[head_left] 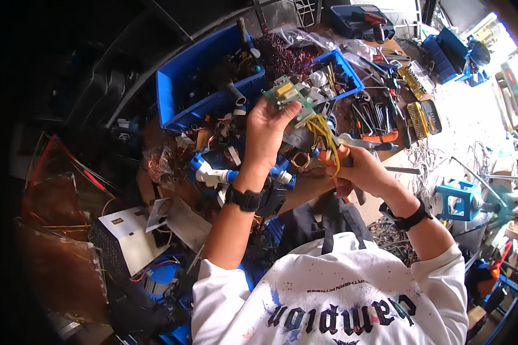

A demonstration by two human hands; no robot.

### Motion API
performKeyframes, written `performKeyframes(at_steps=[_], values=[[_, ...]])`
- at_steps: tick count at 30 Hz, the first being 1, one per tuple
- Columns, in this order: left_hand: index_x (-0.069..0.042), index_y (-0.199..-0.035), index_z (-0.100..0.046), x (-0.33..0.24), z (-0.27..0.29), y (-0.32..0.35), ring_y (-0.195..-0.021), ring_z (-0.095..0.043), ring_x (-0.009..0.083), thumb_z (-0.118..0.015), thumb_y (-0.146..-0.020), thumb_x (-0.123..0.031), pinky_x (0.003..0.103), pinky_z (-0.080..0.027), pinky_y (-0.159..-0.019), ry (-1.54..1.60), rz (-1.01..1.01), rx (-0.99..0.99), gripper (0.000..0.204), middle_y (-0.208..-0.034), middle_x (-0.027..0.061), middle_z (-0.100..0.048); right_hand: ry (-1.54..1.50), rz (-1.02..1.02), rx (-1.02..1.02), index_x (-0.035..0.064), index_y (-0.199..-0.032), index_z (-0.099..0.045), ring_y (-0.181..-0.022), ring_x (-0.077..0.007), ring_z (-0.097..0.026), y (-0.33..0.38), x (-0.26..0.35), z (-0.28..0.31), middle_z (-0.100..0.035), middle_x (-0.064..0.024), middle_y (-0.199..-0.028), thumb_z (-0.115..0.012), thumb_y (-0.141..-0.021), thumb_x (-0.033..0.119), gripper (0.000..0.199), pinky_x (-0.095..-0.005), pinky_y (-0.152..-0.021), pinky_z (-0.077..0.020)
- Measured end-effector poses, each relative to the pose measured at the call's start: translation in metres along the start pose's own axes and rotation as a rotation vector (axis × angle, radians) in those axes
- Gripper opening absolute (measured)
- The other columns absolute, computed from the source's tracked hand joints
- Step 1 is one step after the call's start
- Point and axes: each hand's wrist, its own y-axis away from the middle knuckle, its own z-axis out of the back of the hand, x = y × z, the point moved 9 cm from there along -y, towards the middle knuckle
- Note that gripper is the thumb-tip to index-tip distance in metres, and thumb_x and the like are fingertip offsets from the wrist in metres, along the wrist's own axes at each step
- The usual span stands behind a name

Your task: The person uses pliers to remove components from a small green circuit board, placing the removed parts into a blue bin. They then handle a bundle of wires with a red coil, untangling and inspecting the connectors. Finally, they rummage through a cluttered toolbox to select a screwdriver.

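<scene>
A green circuit board (283,95) with a yellow block and other parts on it is pinched in my left hand (267,129), thumb on top and fingers beneath. A bundle of yellow wires (321,127) hangs from its lower right corner toward my other hand. My right hand (365,169) is closed round orange-handled pliers (344,154) beside those wires. The pliers' jaws are hard to make out, so whether they grip a wire I cannot tell. Both hands are above the cluttered workbench.
Behind the board stand a large blue bin (172,95) and a smaller blue tray (351,77). Hex keys (380,115) and yellow bit sets (418,119) lie at the right. White-and-blue connectors (210,172) sit left of my forearm. A blue stool (459,198) stands farther right.
</scene>
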Motion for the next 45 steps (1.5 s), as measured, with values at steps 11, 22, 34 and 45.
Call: performKeyframes(at_steps=[11, 22, 34, 45], values=[[-0.005, -0.118, -0.057, 0.155, 0.049, -0.017, -0.097, -0.064, 0.0188, -0.060, -0.092, -0.029, 0.034, -0.054, -0.079, 0.252, 0.442, -0.179, 0.035, -0.111, 0.0065, -0.062, -0.209, -0.278, 0.020, 0.0008, -0.084, -0.054, -0.048, -0.0182, -0.061, -0.087, -0.080, 0.005, -0.059, -0.0083, -0.062, -0.065, -0.086, 0.012, 0.016, -0.0310, -0.042, -0.0516], [-0.012, -0.105, -0.054, 0.228, 0.024, 0.078, -0.080, -0.057, 0.0091, -0.047, -0.097, -0.044, 0.029, -0.049, -0.061, 0.120, 0.721, -0.266, 0.034, -0.090, -0.0001, -0.058, -0.458, -0.463, -0.045, 0.0067, -0.099, -0.055, -0.055, -0.0170, -0.061, -0.152, -0.113, 0.010, -0.059, -0.0051, -0.071, -0.062, -0.090, 0.013, 0.012, -0.0287, -0.047, -0.0531], [-0.018, -0.070, -0.044, 0.254, -0.002, 0.080, -0.041, -0.043, 0.0087, -0.036, -0.098, -0.052, 0.024, -0.034, -0.036, 0.619, 0.987, -0.174, 0.045, -0.055, -0.0045, -0.043, -0.349, -0.440, -0.026, 0.0044, -0.105, -0.048, -0.047, -0.0146, -0.057, -0.167, -0.113, -0.003, -0.056, -0.0053, -0.069, -0.059, -0.092, 0.020, 0.023, -0.0293, -0.042, -0.0504], [-0.018, -0.068, -0.040, 0.248, 0.004, 0.072, -0.035, -0.023, 0.0060, -0.034, -0.098, -0.054, 0.023, -0.015, -0.034, 0.452, 1.021, -0.254, 0.048, -0.049, -0.0070, -0.030, -0.201, -0.426, -0.100, 0.0046, -0.104, -0.051, -0.049, -0.0077, -0.047, -0.180, -0.105, -0.005, -0.051, -0.0001, -0.067, -0.050, -0.096, 0.018, 0.016, -0.0235, -0.043, -0.0391]])
